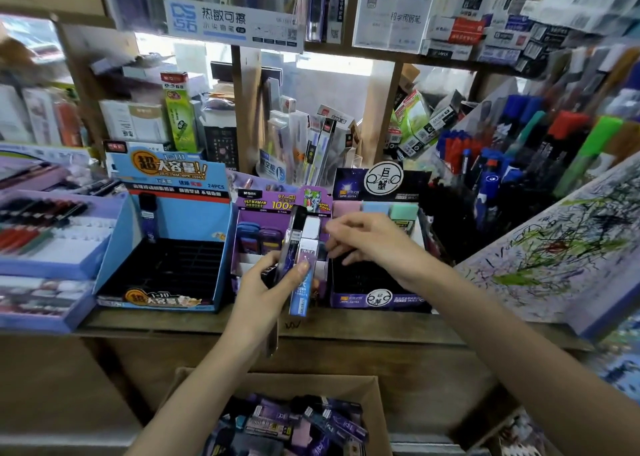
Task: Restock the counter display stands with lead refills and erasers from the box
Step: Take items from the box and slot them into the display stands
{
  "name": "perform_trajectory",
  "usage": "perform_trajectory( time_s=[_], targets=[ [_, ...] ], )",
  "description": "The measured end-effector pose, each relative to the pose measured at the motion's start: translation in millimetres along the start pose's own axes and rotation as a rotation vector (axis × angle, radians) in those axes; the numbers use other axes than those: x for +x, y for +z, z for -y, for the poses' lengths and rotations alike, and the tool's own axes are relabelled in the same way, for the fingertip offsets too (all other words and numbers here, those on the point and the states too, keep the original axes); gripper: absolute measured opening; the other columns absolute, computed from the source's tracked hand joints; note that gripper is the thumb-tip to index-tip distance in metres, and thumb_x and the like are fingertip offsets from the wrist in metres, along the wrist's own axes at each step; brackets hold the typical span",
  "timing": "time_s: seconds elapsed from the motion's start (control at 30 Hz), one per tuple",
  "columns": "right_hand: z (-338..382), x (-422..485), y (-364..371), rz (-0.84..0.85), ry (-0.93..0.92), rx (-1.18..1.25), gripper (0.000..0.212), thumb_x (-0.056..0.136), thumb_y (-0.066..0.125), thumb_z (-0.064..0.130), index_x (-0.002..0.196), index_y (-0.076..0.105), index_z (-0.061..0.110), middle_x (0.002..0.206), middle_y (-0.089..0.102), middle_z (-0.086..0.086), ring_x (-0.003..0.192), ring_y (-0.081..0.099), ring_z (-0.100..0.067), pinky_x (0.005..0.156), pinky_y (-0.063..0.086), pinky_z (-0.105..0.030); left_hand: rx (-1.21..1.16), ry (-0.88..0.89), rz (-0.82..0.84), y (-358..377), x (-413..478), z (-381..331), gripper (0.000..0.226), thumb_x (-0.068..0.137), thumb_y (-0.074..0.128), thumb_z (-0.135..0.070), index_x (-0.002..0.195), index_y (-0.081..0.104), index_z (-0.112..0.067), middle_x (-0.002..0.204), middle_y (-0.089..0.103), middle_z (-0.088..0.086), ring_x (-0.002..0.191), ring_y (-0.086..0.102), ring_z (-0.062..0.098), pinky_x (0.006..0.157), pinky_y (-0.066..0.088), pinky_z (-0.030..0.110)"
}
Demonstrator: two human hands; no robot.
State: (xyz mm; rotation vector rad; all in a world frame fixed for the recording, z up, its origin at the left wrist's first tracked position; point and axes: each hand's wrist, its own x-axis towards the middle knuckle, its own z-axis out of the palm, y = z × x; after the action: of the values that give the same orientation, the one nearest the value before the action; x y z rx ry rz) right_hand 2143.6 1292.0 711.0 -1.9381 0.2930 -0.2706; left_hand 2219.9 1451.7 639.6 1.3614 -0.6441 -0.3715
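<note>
Gripping several refills (300,247) in left hand (268,284) before the middle stand (258,206); poising right hand (367,240) there too, loose, apparently empty. Risks dropping some below the middle stand through a loosened grip while plucking.

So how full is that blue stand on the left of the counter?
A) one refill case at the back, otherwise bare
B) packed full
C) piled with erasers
A: the blue stand shows a bare black tray with a single refill case upright at its back left corner; the other refill cases are in the left hand.
</note>
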Motion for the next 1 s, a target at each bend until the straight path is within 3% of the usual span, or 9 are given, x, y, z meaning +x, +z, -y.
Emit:
perform_trajectory(
  time_s=[0.13, 0.2, 0.3, 0.37, 0.53, 0.6, 0.73, 0.87, 1.0],
  targets=[
    [0.8, 3.4, 40.0, 0.025, 0.044, 0.162, 0.007, 0.089, 0.062, 0.017, 0.088, 0.065, 0.010, 0.079, 0.067, -0.001, 0.074, 0.062, -0.022, 0.081, 0.053, -0.043, 0.016, -0.004, 0.005, -12.3, -5.7, 0.4, 0.013, 0.086, 0.062, -0.021, 0.098, 0.065, -0.017, 0.065, 0.068, -0.014, 0.057, 0.060, -0.006, 0.049, 0.039, 0.005],
    [2.8, 8.1, 50.7, 0.020, 0.063, 0.185, 0.005, 0.088, 0.063, 0.014, 0.084, 0.065, 0.011, 0.076, 0.067, 0.000, 0.070, 0.062, -0.020, 0.077, 0.054, -0.040, 0.019, -0.028, -0.026, -25.2, -8.2, 0.2, 0.007, 0.086, 0.061, -0.025, 0.090, 0.063, -0.019, 0.050, 0.059, -0.015, 0.045, 0.051, -0.005, 0.044, 0.036, 0.007],
    [10.5, 20.0, 58.2, -0.043, 0.023, 0.218, 0.007, 0.087, 0.064, 0.009, 0.081, 0.063, 0.006, 0.075, 0.065, -0.004, 0.062, 0.060, -0.012, 0.062, 0.054, -0.024, 0.083, -0.035, -0.095, -55.1, -9.4, 1.5, 0.032, 0.083, 0.057, -0.038, 0.092, 0.064, -0.008, 0.044, 0.048, -0.009, 0.041, 0.041, 0.000, 0.042, 0.032, 0.012],
    [18.2, 29.3, 58.0, -0.144, -0.038, 0.185, 0.005, 0.086, 0.065, 0.007, 0.087, 0.065, 0.002, 0.080, 0.067, -0.007, 0.069, 0.062, -0.016, 0.063, 0.054, -0.028, 0.140, -0.010, -0.132, -77.5, -10.5, -0.2, 0.042, 0.081, 0.054, -0.045, 0.090, 0.068, -0.007, 0.043, 0.045, -0.006, 0.040, 0.039, 0.003, 0.041, 0.030, 0.012],
    [31.0, 54.6, 62.6, -0.234, -0.129, 0.168, 0.016, 0.082, 0.069, 0.006, 0.082, 0.061, 0.019, 0.065, 0.068, 0.011, 0.069, 0.064, -0.008, 0.061, 0.055, -0.026, 0.146, 0.012, -0.232, -121.6, -15.7, -5.6, 0.042, 0.078, 0.056, -0.047, 0.082, 0.069, -0.007, 0.058, 0.061, 0.002, 0.046, 0.047, 0.007, 0.044, 0.037, 0.015],
    [36.3, 66.0, 74.9, -0.240, -0.152, 0.151, 0.016, 0.080, 0.071, 0.006, 0.082, 0.060, 0.017, 0.069, 0.068, 0.006, 0.070, 0.063, -0.010, 0.063, 0.055, -0.029, 0.145, 0.015, -0.243, -135.8, -19.0, -7.0, 0.039, 0.083, 0.056, -0.039, 0.084, 0.065, -0.002, 0.057, 0.062, 0.001, 0.046, 0.050, 0.008, 0.045, 0.040, 0.014],
    [49.6, 92.7, 119.0, -0.205, -0.213, 0.164, 0.016, 0.082, 0.068, 0.004, 0.084, 0.056, 0.014, 0.084, 0.068, -0.015, 0.068, 0.062, -0.015, 0.058, 0.051, -0.030, 0.111, 0.019, -0.273, -161.2, -27.0, -8.7, 0.021, 0.088, 0.055, -0.031, 0.094, 0.064, -0.012, 0.064, 0.067, 0.004, 0.053, 0.057, 0.010, 0.050, 0.046, 0.014],
    [51.8, 126.2, 168.2, -0.221, -0.221, 0.042, 0.015, 0.084, 0.068, 0.009, 0.084, 0.056, 0.018, 0.085, 0.068, -0.023, 0.067, 0.056, -0.024, 0.059, 0.045, -0.037, 0.101, 0.019, -0.271, -181.0, -36.7, -6.7, 0.019, 0.092, 0.052, -0.023, 0.090, 0.061, -0.005, 0.063, 0.066, 0.003, 0.050, 0.054, 0.009, 0.049, 0.044, 0.013],
    [42.6, 158.5, 197.2, -0.323, -0.233, -0.087, 0.011, 0.085, 0.068, 0.015, 0.090, 0.059, 0.012, 0.078, 0.064, -0.006, 0.071, 0.057, -0.019, 0.063, 0.040, -0.028, 0.105, 0.009, -0.315, -200.9, -45.6, -2.0, 0.020, 0.092, 0.055, -0.022, 0.094, 0.060, -0.004, 0.068, 0.069, 0.007, 0.054, 0.057, 0.011, 0.051, 0.045, 0.013]
  ],
)
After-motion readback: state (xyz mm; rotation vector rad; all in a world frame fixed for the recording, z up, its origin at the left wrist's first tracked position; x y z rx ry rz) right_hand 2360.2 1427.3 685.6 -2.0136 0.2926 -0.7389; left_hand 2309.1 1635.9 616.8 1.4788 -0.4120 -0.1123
